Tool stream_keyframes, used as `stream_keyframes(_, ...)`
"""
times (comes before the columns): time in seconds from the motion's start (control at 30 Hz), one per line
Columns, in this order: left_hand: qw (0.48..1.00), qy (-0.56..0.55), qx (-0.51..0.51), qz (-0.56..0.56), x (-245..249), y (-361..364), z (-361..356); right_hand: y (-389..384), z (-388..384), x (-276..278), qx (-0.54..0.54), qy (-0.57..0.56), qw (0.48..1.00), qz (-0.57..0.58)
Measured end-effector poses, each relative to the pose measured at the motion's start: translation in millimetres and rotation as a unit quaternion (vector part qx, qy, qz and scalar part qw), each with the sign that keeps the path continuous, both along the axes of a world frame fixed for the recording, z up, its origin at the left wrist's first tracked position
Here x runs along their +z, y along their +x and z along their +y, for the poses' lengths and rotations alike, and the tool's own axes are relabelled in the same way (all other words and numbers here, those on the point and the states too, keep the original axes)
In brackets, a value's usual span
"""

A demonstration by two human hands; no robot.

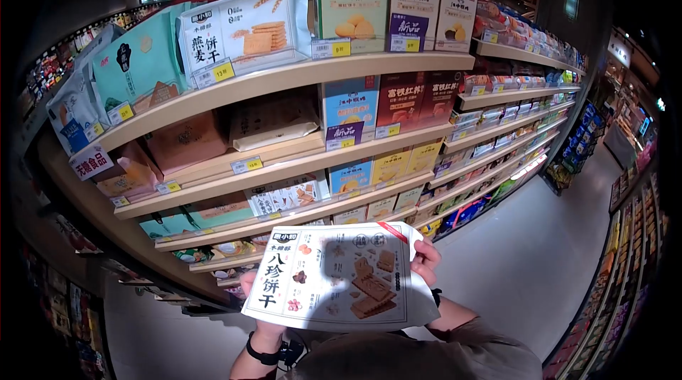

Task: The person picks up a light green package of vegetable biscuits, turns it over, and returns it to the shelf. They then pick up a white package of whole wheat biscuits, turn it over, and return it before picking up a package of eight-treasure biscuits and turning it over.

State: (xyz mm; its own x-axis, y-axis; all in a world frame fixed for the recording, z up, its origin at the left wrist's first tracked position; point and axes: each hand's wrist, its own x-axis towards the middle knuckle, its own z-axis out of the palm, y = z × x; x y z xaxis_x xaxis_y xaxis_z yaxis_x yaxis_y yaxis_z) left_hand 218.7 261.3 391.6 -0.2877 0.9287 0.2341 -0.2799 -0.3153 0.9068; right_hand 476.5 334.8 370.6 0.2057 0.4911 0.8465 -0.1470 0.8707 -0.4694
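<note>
A white packet of biscuits (341, 277) with dark Chinese lettering and pictures of biscuits is held in front of my body, its printed face up towards me. My right hand (426, 261) grips its right edge, fingers curled over the upper right corner. At the left edge, my left hand (249, 283) holds the packet too, most of its fingers hidden behind it. A shadow falls across the middle of the print. A dark band circles each wrist.
Close ahead stands a curved shelf unit (298, 62) stacked with biscuit packets and boxes. On its top tier are a white oat biscuit packet (245, 33) and a green box (349, 7). An aisle floor (490, 252) runs to the right, bordered by another stocked shelf (618, 273).
</note>
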Motion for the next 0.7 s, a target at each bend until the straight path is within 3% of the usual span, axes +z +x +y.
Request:
stream_keyframes(0.07,0.999,0.009,-0.022,-0.023,-22,-7,3,1,-11,30,0.218,-0.067,0.966,0.119)
stream_keyframes(0.1,0.998,-0.003,-0.048,-0.049,-34,-10,3,2,-12,21,0.222,-0.093,0.959,0.149)
stream_keyframes(0.13,0.994,-0.015,-0.074,-0.075,-37,-12,6,0,-9,13,0.177,-0.079,0.969,0.154)
stream_keyframes(0.2,0.991,0.066,-0.079,-0.080,26,8,-11,-1,7,-28,-0.091,-0.028,0.994,0.056)
stream_keyframes(0.27,0.988,0.139,-0.064,0.033,33,8,-8,-5,5,-6,-0.095,0.018,0.992,0.083)
stream_keyframes(0.33,0.990,0.116,-0.064,-0.049,31,11,-9,6,0,-2,0.062,-0.016,0.993,0.102)
stream_keyframes(0.37,0.991,0.106,-0.066,-0.044,31,9,-10,4,5,-9,0.031,0.006,0.994,0.105)
stream_keyframes(0.4,0.985,0.172,-0.009,0.018,27,13,-5,3,3,-3,0.034,0.012,0.994,0.106)
stream_keyframes(0.47,0.987,0.110,-0.047,-0.108,29,15,-10,3,-3,13,0.088,-0.051,0.985,0.137)
stream_keyframes(0.5,0.986,0.096,-0.052,-0.123,27,14,-11,-4,2,7,-0.062,0.029,0.994,0.082)
stream_keyframes(0.7,0.995,0.087,-0.020,-0.046,-15,-1,-3,-3,5,7,-0.097,0.047,0.994,0.019)
